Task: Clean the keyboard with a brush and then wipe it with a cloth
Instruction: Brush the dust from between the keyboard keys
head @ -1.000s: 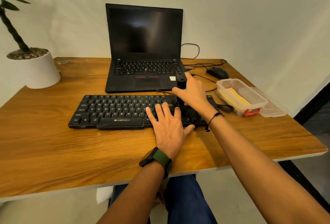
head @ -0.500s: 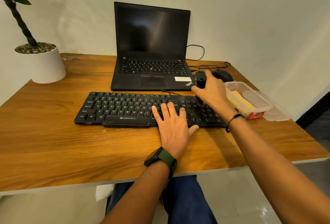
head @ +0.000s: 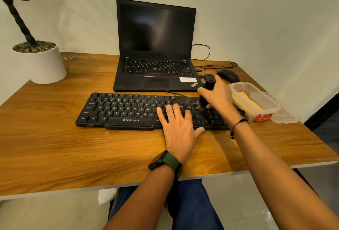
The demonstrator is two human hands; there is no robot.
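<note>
Since half a second ago the right hand (head: 217,97) has slid its stubby black-handled brush (head: 207,90) a little further along the right-hand key block; left hand unchanged.

Grip: right fingers curled round the brush handle, bristles down on the keys at about 3 o'clock of the long black plastic wired keyboard (head: 128,110). Left hand (head: 178,129) lies flat, fingers straight, pressing the keys near centre-right, steadying the board on the wooden desk (head: 55,138).

Judgement: brushing step, right end in hand. Short strokes along the rows, bristles kept upright, left hand pressing so nothing shifts.

Outward: yellow folded cloth (head: 247,101) waits in the clear plastic lidless box (head: 271,108) at 3 o'clock, just beside the keyboard. Open black laptop (head: 156,46) at 12 o'clock.
</note>
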